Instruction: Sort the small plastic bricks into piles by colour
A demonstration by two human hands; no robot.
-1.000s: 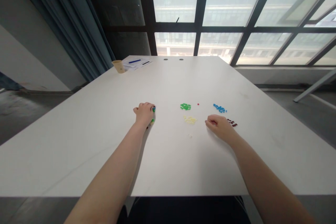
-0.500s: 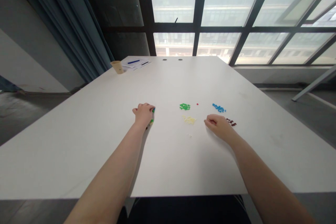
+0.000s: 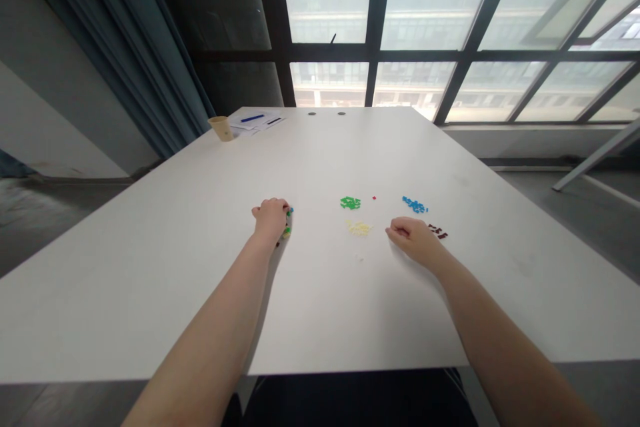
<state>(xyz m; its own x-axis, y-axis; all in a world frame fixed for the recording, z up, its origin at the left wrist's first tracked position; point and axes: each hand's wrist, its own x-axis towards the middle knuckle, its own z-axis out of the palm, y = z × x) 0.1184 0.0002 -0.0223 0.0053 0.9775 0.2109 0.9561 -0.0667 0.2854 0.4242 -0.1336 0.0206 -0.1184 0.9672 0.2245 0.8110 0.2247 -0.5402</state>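
Observation:
My left hand [image 3: 271, 219] rests on the table with its fingers curled together beside a short row of small mixed-colour pieces [image 3: 287, 232]. Green, yellow, blue and dark bits show along its right edge; the hand covers the rest. My right hand [image 3: 409, 235] lies closed on the table, fingers folded in, and whatever they may hold is hidden. Just right of it are several dark brown pieces [image 3: 439, 232]. Beyond it lies a pile of blue pieces [image 3: 415, 205]. Pale yellow pieces [image 3: 359, 229] and green pieces [image 3: 351, 203] are heaped between my hands.
One small red piece [image 3: 374, 198] sits between the green and blue piles. Tiny whitish bits [image 3: 359, 258] lie nearer me. At the far left stand a paper cup [image 3: 221, 129] and papers [image 3: 260, 123] with a blue pen [image 3: 253, 118]. The white table's front edge [image 3: 360, 371] is close.
The fingertips of my left hand have drawn back slightly, baring more of the coloured pieces beside them. My right hand stays closed in nearly the same spot. The view has shifted a little.

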